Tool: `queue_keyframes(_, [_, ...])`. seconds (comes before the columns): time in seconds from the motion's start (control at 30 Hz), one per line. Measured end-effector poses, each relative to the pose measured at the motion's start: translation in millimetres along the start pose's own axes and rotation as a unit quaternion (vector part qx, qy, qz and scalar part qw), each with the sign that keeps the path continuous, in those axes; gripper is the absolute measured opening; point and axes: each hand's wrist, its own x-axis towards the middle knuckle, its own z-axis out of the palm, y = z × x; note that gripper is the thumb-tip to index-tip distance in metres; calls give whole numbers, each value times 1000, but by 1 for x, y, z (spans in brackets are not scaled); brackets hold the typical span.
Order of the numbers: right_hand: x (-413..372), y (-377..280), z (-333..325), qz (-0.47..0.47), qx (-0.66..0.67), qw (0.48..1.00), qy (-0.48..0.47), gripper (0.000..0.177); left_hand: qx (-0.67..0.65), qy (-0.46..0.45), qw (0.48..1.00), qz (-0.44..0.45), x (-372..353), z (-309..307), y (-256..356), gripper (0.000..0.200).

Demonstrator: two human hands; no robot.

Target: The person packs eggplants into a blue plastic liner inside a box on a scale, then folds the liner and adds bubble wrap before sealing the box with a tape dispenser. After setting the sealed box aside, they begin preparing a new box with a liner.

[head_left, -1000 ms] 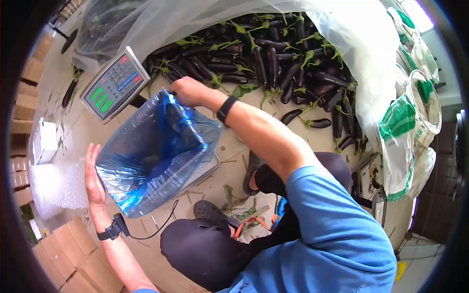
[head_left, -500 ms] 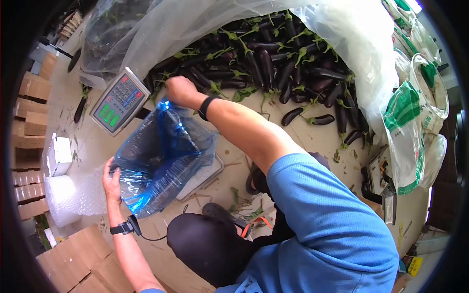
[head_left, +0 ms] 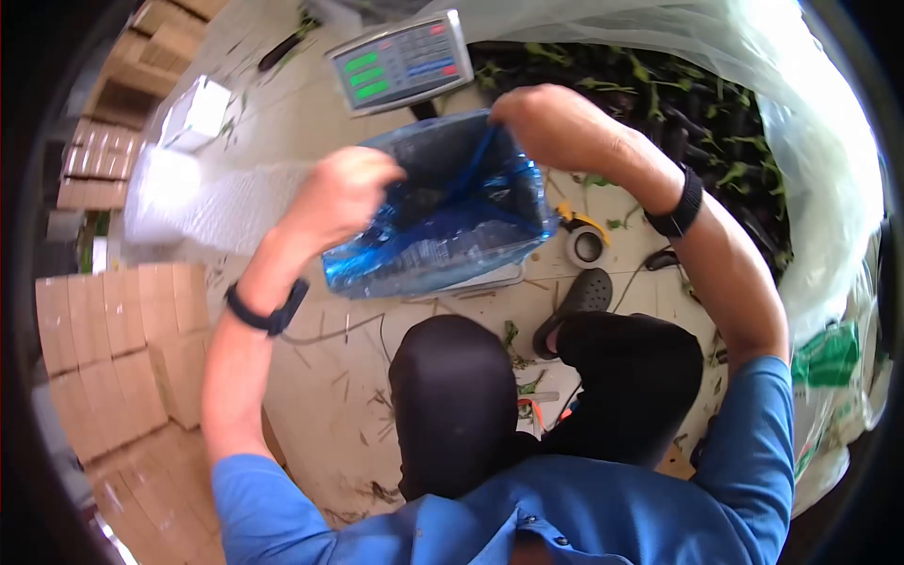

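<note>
A blue plastic bag (head_left: pixel 452 235) stands with its mouth open over the scale's platform (head_left: pixel 485 280). My right hand (head_left: pixel 556 124) pinches the bag's rim at the far right. At the bag's left edge is my left hand (head_left: pixel 350 196), its fingers bent together and blurred; whether it grips the film is unclear. Behind the bag, the scale's display panel (head_left: pixel 400 64) shows green digits. A large heap of eggplants (head_left: pixel 692 122) lies to the right, on and under clear plastic sheeting (head_left: pixel 819 141).
Cardboard boxes (head_left: pixel 122 320) are stacked at the left, near bubble wrap (head_left: pixel 226 202) and a white box (head_left: pixel 195 115). A tape roll (head_left: pixel 586 247) lies right of the bag. A loose eggplant (head_left: pixel 278 54) is at the top. Cables and plant scraps lie on the floor.
The view has swung, so the scale and bag appear farther right. My left hand has moved from the bag's lower left side up toward its rim; my right hand is still at the rim.
</note>
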Motion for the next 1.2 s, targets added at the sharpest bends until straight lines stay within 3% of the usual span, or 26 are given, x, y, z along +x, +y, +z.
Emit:
queue_keyframes(0.03, [12,-62,-36,30,5,979,-203,32,9,-144,990,-1,11,18,1,26])
queue_keyframes(0.07, [27,-71,-8,-66,-8,972,-227,24,17,-282,959,2,22,36,3,26])
queue_keyframes(0.13, [45,-109,17,-59,-43,947,-313,26,50,-367,928,-50,20,71,2,33])
queue_keyframes(0.2, [61,-105,78,-89,-123,901,-407,28,270,-539,794,75,28,75,18,39])
queue_keyframes(0.27, [49,-99,85,-112,-264,854,-434,30,257,-505,824,1,2,104,-4,40])
queue_keyframes(0.33, [60,-46,180,-91,-252,853,-448,32,293,-593,748,-51,-29,136,-48,37])
queue_keyframes(0.4, [60,-26,198,-60,-234,840,-486,35,276,-637,705,-143,-50,164,-78,34])
queue_keyframes(0.47, [46,-68,118,-60,-230,854,-462,34,249,-677,671,-170,0,113,-26,32])
queue_keyframes(0.5, [41,-89,79,-100,-245,865,-427,35,208,-674,692,-152,-1,110,-35,31])
queue_keyframes(0.53, [38,-97,57,-98,-200,899,-376,37,184,-612,751,-167,1,93,-31,29])
queue_keyframes(0.57, [35,-98,35,-85,-70,946,-305,36,101,-587,791,-142,13,63,-23,37])
queue_keyframes(0.6, [31,-98,17,-73,63,970,-223,35,24,-503,857,-107,11,52,-25,37])
queue_keyframes(0.63, [15,-85,-8,-32,96,993,-65,35,-46,-420,905,-55,8,40,-27,38])
queue_keyframes(0.67, [-11,-59,-32,5,124,988,97,34,-91,-321,940,-65,14,14,-6,39])
queue_keyframes(0.7, [-34,-8,-32,44,127,966,223,31,-159,-247,943,-153,16,-9,14,38])
queue_keyframes(0.73, [-61,35,-34,219,85,945,226,40,-143,-173,967,-119,17,-28,29,37])
queue_keyframes(0.77, [-100,93,-25,340,88,911,215,43,-187,-108,954,-210,9,-38,40,35])
queue_keyframes(0.8, [-141,155,-6,441,65,876,186,44,-162,-70,957,-230,-5,-42,39,36])
queue_keyframes(0.87, [-237,268,67,543,46,825,150,55,-118,-6,960,-254,-40,-36,25,37])
queue_keyframes(0.93, [-261,298,109,644,78,752,117,69,-101,28,956,-273,-70,-15,9,37])
queue_keyframes(1.0, [-257,316,164,657,-6,736,162,68,-4,69,952,-300,-91,9,1,36])
queue_keyframes(1.03, [-263,344,196,683,40,709,172,71,-6,66,950,-306,-96,18,2,36])
queue_keyframes(1.13, [-257,333,189,678,44,698,225,64,-30,81,938,-336,-103,38,1,36])
queue_keyframes(1.17, [-261,330,182,642,97,707,280,51,-22,82,940,-330,-103,42,1,36])
queue_keyframes(1.2, [-264,328,168,615,159,692,343,49,-11,86,942,-323,-101,45,1,35])
